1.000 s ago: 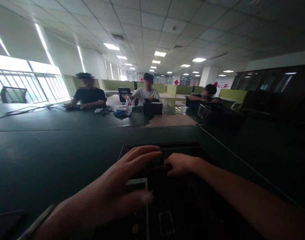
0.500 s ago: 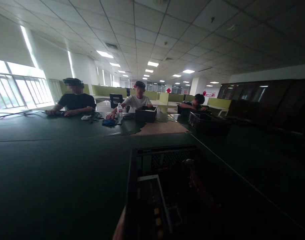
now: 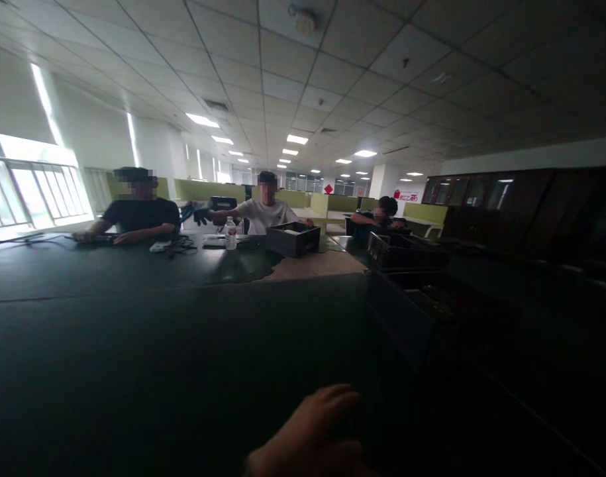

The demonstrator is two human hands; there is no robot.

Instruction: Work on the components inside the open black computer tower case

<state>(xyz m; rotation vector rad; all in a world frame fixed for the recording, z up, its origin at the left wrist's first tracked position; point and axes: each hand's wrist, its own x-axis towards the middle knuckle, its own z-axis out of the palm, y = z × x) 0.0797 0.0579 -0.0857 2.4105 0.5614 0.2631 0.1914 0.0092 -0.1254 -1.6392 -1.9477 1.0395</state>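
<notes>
My left hand [image 3: 312, 430] is at the bottom centre, above the dark green tabletop [image 3: 134, 351]. Its fingers stretch to the right, apart from the thumb, and nothing shows in them. Beyond it to the right stands a dark, open-topped computer case [image 3: 402, 318], with parts dimly seen inside. The hand does not touch this case. Deep shadow covers the lower right, and my right hand does not show.
Across the table sit three people. One in a white shirt [image 3: 270, 215] has a hand on another open case [image 3: 293, 240] and holds something dark out to the side. A water bottle [image 3: 230, 233], cables [image 3: 178, 244] and a third case [image 3: 392, 250] stand nearby.
The computer case that was close in front of me now stands farther off to the right. My left hand has come away from its side. The person opposite has lifted a dark item off the table.
</notes>
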